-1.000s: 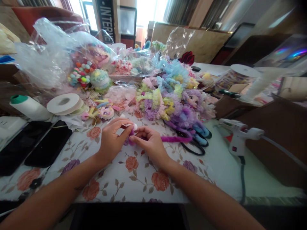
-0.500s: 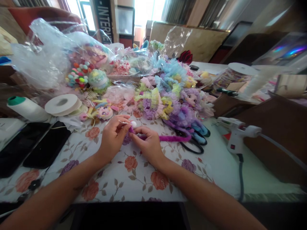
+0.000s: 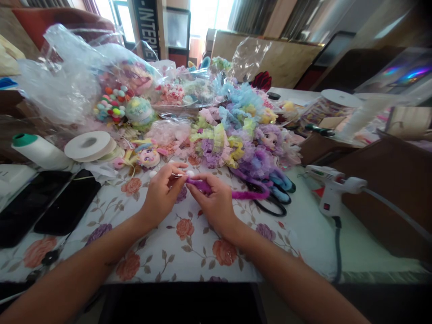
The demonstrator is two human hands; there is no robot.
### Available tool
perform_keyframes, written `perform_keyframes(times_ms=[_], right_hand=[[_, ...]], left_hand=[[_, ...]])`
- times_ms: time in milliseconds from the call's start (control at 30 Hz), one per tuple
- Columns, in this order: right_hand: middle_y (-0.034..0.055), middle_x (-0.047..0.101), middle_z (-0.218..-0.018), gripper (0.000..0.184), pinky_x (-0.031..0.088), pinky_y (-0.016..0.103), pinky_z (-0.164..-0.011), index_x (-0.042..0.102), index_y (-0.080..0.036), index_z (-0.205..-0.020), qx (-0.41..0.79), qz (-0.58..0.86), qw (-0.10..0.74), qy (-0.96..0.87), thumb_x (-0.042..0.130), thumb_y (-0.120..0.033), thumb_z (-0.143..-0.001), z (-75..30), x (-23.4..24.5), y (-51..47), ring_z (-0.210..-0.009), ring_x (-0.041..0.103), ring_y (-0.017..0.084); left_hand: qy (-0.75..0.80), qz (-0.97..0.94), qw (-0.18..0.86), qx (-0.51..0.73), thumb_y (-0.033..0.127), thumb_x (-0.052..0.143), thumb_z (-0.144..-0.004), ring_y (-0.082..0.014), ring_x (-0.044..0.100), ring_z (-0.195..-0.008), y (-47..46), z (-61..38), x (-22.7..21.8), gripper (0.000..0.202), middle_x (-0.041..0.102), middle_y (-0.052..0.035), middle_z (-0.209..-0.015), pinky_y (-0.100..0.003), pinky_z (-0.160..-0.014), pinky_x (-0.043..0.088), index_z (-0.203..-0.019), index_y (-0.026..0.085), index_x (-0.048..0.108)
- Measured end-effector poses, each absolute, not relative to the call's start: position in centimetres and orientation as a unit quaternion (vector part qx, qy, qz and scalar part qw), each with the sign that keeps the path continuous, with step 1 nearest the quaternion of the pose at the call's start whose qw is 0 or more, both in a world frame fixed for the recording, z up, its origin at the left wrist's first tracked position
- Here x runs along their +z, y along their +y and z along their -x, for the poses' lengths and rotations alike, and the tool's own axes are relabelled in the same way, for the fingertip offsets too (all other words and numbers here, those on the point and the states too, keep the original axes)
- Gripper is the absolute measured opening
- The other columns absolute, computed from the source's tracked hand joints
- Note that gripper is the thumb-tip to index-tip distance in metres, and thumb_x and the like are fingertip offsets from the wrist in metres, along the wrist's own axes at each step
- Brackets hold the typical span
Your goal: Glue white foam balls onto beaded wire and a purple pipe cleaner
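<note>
My left hand [image 3: 161, 196] is closed in a pinch on a small white pearl piece [image 3: 190, 173] at the end of a fuzzy purple stem [image 3: 243, 194]. My right hand [image 3: 215, 203] grips that purple stem just behind the pearl, fingers wrapped round it. The stem runs to the right across the floral tablecloth [image 3: 189, 247] toward the scissors [image 3: 273, 198]. Both hands hover just above the cloth, touching each other at the fingertips.
A heap of frilly pastel lace and dolls [image 3: 236, 135] lies behind the hands. A white glue gun [image 3: 332, 189] stands at the right. White ribbon spool [image 3: 89, 146], thread cone [image 3: 37, 150] and two dark phones [image 3: 50, 204] sit left. Plastic bags [image 3: 67, 76] of pompoms are at the back.
My right hand has slid up along the purple stem and lifted its end toward the left hand's pinch. The left hand has stayed in place.
</note>
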State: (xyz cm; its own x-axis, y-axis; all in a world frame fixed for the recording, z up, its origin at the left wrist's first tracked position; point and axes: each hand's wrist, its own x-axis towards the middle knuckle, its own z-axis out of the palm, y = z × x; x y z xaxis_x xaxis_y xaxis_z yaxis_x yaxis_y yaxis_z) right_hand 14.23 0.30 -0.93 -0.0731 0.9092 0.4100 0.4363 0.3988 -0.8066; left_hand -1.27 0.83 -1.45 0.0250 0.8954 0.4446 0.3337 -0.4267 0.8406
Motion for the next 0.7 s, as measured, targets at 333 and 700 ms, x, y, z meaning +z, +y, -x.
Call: perform_keyframes(times_ms=[333, 700], right_hand=[[-0.0002, 0.059, -0.07, 0.004, 0.047, 0.03, -0.066, 0.067, -0.022, -0.083, 0.192, 0.483, 0.495, -0.697, 0.065, -0.026, -0.084, -14.51, -1.27, 0.65, -0.067, 0.057, 0.016], [0.0061, 0.066, -0.097, 0.012, 0.055, 0.034, -0.075, 0.06, -0.023, -0.08, 0.053, 0.364, 0.543, -0.755, 0.06, -0.012, -0.086, -14.67, -1.88, 1.19, -0.087, 0.064, 0.019]], left_hand=[[0.443, -0.619, 0.348, 0.547, 0.031, 0.065, -0.086, -0.0171, 0.067, -0.091, 0.81, 1.0, -1.16, 0.013, 0.068, -0.0096, -0.11, -0.027, -0.074, 0.055, -0.086, 0.019, 0.06], [0.425, -0.528, 0.476, 0.56, 0.033, 0.074, -0.077, -0.0207, 0.068, -0.089, 1.46, 1.15, -1.35, 0.017, 0.074, -0.0076, -0.096, -0.031, -0.073, 0.056, -0.084, 0.018, 0.069]])
